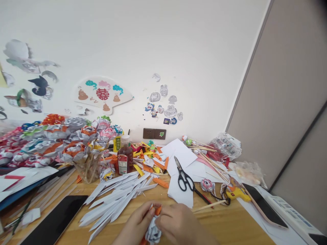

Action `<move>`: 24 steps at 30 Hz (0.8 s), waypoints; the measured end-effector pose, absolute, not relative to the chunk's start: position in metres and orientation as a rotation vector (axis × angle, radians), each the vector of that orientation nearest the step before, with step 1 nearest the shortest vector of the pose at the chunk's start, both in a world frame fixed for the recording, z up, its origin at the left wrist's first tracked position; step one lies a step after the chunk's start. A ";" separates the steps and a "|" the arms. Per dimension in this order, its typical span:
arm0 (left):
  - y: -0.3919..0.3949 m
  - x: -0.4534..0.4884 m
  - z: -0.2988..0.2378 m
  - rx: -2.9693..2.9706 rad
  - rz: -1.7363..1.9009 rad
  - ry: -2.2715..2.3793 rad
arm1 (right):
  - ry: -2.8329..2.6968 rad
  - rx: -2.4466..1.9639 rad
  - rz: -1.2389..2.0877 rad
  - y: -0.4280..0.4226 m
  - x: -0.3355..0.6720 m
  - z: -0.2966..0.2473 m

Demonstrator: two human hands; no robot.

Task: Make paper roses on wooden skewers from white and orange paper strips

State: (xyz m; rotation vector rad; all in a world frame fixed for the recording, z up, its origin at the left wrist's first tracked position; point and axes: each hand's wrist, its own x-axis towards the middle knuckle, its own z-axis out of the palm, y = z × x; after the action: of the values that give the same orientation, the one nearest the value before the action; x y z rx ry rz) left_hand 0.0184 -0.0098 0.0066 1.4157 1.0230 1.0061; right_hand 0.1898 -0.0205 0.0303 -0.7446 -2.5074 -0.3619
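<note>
Low in the middle, close to the table's front, both hands meet around a partly made paper flower (153,232) of white folded petals with some orange. My left hand (140,219) pinches its upper left side between thumb and finger. From the other side my right hand (176,221) grips it, fingers closed beside an orange paper strip (158,210). My fingers hide part of the flower. Many folded white paper strips (114,197) lie fanned out left of my hands. Scissors (184,177) with black handles rest on white paper sheets (176,194) beyond them.
Finished paper flowers (74,149) crowd the left back. A sauce bottle (124,156) stands before the wall, beside orange and yellow strips (153,160). Right lie a yellow glue gun (237,192), a phone (264,204) and a paper rose (207,184). A dark tablet (56,219) lies front left.
</note>
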 end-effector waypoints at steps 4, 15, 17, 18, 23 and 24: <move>-0.010 0.018 0.008 1.420 1.007 1.037 | -2.571 -0.772 -0.337 -0.022 0.192 0.033; -0.009 0.020 0.001 1.452 1.029 0.974 | -2.562 -0.744 0.035 -0.020 0.197 0.029; -0.008 0.020 -0.003 1.443 1.041 0.981 | -2.559 -0.742 0.033 -0.018 0.197 0.027; -0.007 0.020 -0.005 1.440 1.043 0.984 | -2.559 -0.740 0.024 -0.018 0.197 0.026; -0.008 0.019 -0.004 1.449 1.038 0.986 | -2.553 -0.740 -0.020 -0.015 0.196 0.020; -0.009 0.019 -0.003 1.451 1.041 0.987 | -2.549 -0.739 -0.003 -0.015 0.196 0.019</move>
State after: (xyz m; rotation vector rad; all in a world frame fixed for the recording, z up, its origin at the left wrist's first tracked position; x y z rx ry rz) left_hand 0.0188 -0.0091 -0.0033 1.4512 0.9868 1.0415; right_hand 0.1963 -0.0147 0.0194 -0.7393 -2.5488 -0.0028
